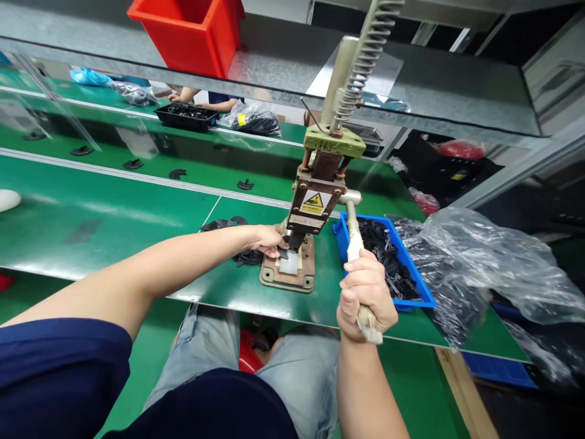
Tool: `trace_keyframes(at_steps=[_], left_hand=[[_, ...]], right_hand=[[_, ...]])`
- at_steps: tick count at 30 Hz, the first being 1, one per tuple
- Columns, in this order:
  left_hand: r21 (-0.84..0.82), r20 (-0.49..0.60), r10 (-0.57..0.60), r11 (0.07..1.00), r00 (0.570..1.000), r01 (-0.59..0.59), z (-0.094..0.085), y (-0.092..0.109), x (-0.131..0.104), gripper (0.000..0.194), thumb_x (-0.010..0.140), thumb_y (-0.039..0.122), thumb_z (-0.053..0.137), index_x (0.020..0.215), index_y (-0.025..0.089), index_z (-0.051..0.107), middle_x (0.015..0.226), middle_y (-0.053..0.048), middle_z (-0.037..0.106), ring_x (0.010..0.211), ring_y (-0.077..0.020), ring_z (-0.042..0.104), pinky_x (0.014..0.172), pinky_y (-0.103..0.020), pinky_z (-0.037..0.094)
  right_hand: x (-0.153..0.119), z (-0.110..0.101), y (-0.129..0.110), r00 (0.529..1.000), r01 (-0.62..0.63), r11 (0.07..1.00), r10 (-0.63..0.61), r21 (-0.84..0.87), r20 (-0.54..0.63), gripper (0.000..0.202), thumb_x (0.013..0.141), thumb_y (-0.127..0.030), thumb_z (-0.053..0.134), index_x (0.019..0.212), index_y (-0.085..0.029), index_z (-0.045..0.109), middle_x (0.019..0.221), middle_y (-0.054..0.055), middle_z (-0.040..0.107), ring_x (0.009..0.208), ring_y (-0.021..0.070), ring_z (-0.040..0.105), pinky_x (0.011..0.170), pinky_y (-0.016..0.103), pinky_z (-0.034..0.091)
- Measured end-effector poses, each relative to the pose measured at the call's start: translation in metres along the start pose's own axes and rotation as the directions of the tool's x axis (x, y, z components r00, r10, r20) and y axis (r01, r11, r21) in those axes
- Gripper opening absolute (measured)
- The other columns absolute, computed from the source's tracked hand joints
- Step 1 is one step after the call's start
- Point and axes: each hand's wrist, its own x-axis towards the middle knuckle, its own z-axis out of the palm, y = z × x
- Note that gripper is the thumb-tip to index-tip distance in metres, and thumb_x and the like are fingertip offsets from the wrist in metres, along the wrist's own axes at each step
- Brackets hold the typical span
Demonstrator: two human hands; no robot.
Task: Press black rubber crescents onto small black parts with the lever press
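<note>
A hand-lever press (315, 195) stands on the green workbench in front of me. My right hand (367, 297) is wrapped round the press lever (354, 235), whose grip is covered in pale wrapping. At the press base (292, 277), my left hand (270, 239) pinches a small black plastic part (284, 251) beneath the ram. The fingers partly hide this part. Several dark curved parts (249, 257) lie in a pile beside and behind my left wrist. To the right of the press, a blue tray (423, 296) holds many black plastic pieces (388, 256).
Clear plastic bags (498, 256) lie right of the tray. A red bin (183, 33) sits on the metal shelf (274, 67) above. Black parts (177, 174) are spaced along the green strip behind the bench. Across it, another person's arm (223, 105) is near a black tray (187, 117).
</note>
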Motion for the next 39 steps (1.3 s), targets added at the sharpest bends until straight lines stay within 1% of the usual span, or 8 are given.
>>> trace_keyframes(at_steps=[5, 8, 11, 13, 16, 19, 27, 39], left_hand=[[0.066, -0.072, 0.063, 0.996, 0.995, -0.059, 0.006, -0.005, -0.005, 0.026, 0.089, 0.025, 0.078, 0.107, 0.019, 0.059, 0.060, 0.002, 0.063, 0.046, -0.0115, 0.063, 0.050, -0.019, 0.054], [0.111, 0.021, 0.207, 0.972, 0.978, -0.209, -0.006, 0.002, -0.019, 0.020, 0.086, 0.026, 0.078, 0.095, 0.016, 0.063, 0.074, -0.004, 0.072, 0.059, -0.0132, 0.070, 0.054, -0.018, 0.055], [0.193, 0.096, 0.324, 0.921, 0.941, -0.337, -0.049, 0.016, -0.035, 0.020, 0.085, 0.026, 0.076, 0.101, 0.016, 0.070, 0.101, -0.010, 0.078, 0.078, -0.0159, 0.076, 0.065, -0.022, 0.058], [0.380, -0.061, 0.422, 0.848, 0.904, -0.370, -0.089, 0.022, -0.043, 0.027, 0.087, 0.029, 0.072, 0.112, 0.018, 0.072, 0.110, -0.008, 0.079, 0.087, -0.0171, 0.076, 0.072, -0.025, 0.059], [0.747, -0.261, 0.501, 0.647, 0.825, -0.156, -0.146, 0.015, -0.045, 0.032, 0.088, 0.029, 0.070, 0.117, 0.019, 0.075, 0.115, -0.007, 0.079, 0.103, -0.0206, 0.074, 0.089, -0.027, 0.057], [0.893, -0.263, 0.420, 0.448, 0.868, 0.054, -0.177, -0.005, -0.034, 0.041, 0.087, 0.029, 0.070, 0.128, 0.021, 0.073, 0.127, -0.006, 0.077, 0.117, -0.0230, 0.071, 0.101, -0.027, 0.053], [0.970, -0.137, 0.322, 0.236, 0.937, 0.061, -0.169, -0.027, -0.005, 0.064, 0.078, 0.028, 0.078, 0.142, 0.029, 0.068, 0.146, -0.009, 0.066, 0.130, -0.0274, 0.064, 0.107, -0.030, 0.049], [0.988, -0.082, 0.467, 0.153, 0.880, 0.011, -0.152, -0.033, 0.000, 0.051, 0.085, 0.014, 0.065, 0.135, 0.017, 0.068, 0.128, -0.019, 0.071, 0.108, -0.0288, 0.072, 0.098, -0.034, 0.051]], right_hand=[[0.002, -0.001, 0.002, 1.000, 0.018, 1.000, -0.018, 0.014, 0.011, 0.023, 0.090, -0.023, 0.065, 0.068, -0.021, 0.059, 0.071, -0.003, 0.063, 0.085, 0.0193, 0.068, 0.104, 0.063, 0.054], [0.003, -0.001, 0.002, 0.999, 0.042, 0.999, -0.042, 0.008, 0.007, 0.022, 0.088, -0.022, 0.066, 0.068, -0.021, 0.058, 0.071, -0.003, 0.064, 0.085, 0.0193, 0.068, 0.104, 0.062, 0.054], [0.005, 0.001, 0.002, 0.999, 0.046, 0.999, -0.046, 0.005, -0.003, 0.021, 0.087, -0.022, 0.067, 0.067, -0.021, 0.059, 0.070, -0.003, 0.064, 0.083, 0.0187, 0.068, 0.104, 0.060, 0.054], [0.005, 0.003, 0.002, 0.999, 0.034, 0.999, -0.034, 0.000, -0.017, 0.021, 0.087, -0.021, 0.066, 0.067, -0.021, 0.058, 0.069, -0.003, 0.063, 0.082, 0.0186, 0.067, 0.103, 0.060, 0.054], [0.005, 0.004, 0.001, 0.999, 0.015, 1.000, -0.016, -0.009, -0.039, 0.023, 0.086, -0.021, 0.067, 0.065, -0.022, 0.057, 0.068, -0.003, 0.063, 0.081, 0.0187, 0.067, 0.103, 0.060, 0.054], [0.005, 0.005, 0.000, 0.999, 0.012, 1.000, -0.012, -0.005, -0.053, 0.023, 0.085, -0.021, 0.067, 0.065, -0.022, 0.056, 0.068, -0.004, 0.063, 0.081, 0.0189, 0.067, 0.103, 0.061, 0.053], [0.006, 0.004, -0.002, 0.999, -0.004, 1.000, 0.004, -0.022, -0.036, 0.024, 0.086, -0.022, 0.067, 0.064, -0.021, 0.057, 0.070, -0.004, 0.064, 0.082, 0.0183, 0.068, 0.106, 0.060, 0.053], [0.005, 0.005, -0.001, 0.998, 0.002, 1.000, -0.003, -0.019, -0.064, 0.024, 0.086, -0.023, 0.068, 0.065, -0.022, 0.057, 0.068, -0.002, 0.063, 0.079, 0.0204, 0.066, 0.104, 0.063, 0.053]])
